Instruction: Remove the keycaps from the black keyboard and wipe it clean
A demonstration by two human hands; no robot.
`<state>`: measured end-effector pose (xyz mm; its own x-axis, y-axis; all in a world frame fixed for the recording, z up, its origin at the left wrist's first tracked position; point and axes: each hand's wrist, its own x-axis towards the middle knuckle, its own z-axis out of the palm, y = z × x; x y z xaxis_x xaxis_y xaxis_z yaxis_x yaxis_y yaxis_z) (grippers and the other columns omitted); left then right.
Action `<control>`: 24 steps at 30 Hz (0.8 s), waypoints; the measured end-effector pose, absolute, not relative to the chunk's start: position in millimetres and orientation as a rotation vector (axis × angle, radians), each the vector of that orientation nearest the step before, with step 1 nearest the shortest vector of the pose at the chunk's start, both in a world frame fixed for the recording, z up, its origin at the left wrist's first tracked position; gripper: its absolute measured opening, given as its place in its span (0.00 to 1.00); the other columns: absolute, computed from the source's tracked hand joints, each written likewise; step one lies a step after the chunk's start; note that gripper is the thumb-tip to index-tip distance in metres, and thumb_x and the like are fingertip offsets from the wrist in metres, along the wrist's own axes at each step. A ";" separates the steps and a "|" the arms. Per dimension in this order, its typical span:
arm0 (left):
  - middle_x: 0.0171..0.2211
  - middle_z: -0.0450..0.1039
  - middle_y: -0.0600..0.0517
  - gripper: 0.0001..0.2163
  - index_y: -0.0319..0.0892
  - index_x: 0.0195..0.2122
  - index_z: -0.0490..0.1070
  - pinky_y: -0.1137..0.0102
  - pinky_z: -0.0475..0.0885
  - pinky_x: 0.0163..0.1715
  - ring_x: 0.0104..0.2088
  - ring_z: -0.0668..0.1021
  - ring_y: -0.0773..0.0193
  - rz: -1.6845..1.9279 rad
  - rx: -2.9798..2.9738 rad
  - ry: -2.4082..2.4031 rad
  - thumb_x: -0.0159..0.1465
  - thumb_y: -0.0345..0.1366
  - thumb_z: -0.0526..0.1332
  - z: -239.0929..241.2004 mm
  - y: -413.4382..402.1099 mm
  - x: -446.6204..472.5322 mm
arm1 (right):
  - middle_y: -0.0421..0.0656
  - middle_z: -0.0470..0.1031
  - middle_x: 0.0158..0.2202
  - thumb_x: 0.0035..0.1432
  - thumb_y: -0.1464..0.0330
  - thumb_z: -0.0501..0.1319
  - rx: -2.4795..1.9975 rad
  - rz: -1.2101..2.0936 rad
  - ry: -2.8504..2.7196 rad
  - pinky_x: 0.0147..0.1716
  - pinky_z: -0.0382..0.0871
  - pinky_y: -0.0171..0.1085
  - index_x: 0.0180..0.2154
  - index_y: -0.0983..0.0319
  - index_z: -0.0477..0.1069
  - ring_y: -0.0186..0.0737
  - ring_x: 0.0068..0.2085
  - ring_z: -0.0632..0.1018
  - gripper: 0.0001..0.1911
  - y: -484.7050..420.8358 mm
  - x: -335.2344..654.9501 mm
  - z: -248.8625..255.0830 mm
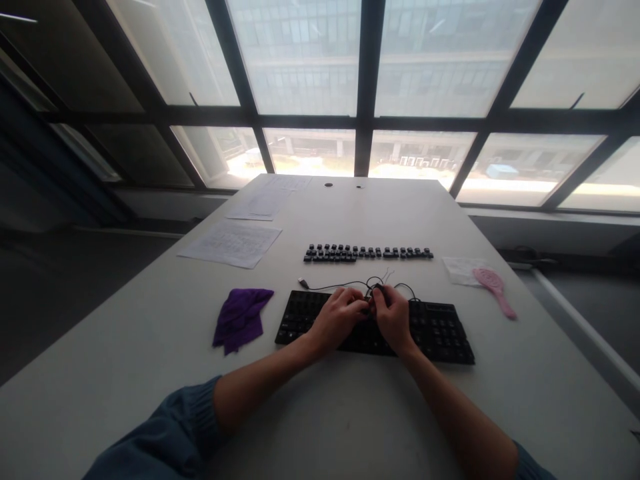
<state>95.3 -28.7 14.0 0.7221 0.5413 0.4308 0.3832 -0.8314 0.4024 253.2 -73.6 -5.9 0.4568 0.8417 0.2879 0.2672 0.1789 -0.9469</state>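
A black keyboard (pixel 440 333) lies flat on the white table in front of me. Over its upper middle my left hand (pixel 340 313) is closed, fingertips together, and what they hold, if anything, is hidden. Right beside it, almost touching, my right hand (pixel 393 317) pinches a small black piece (pixel 379 289), too small to name surely. Behind the hands, the keyboard's thin black cable (pixel 340 286) is bunched, with its USB plug (pixel 303 283) lying out to the left. Farther back, loose black keycaps (pixel 367 253) stand in rows on the table.
A crumpled purple cloth (pixel 241 319) lies left of the keyboard. On the right a pink hairbrush (pixel 495 288) partly covers a clear plastic bag (pixel 461 271). Printed papers (pixel 233 243) are spread at the far left of the table (pixel 320 413). Large windows stand beyond it.
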 end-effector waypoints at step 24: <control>0.44 0.72 0.46 0.05 0.47 0.36 0.83 0.58 0.68 0.49 0.48 0.67 0.50 0.695 2.845 1.068 0.59 0.37 0.69 -1.5 132.9 158.4 | 0.40 0.71 0.22 0.65 0.60 0.57 -1.342 0.602 -1.064 0.23 0.63 0.33 0.28 0.60 0.67 0.36 0.24 0.71 0.15 -68.1 254.0 -12.9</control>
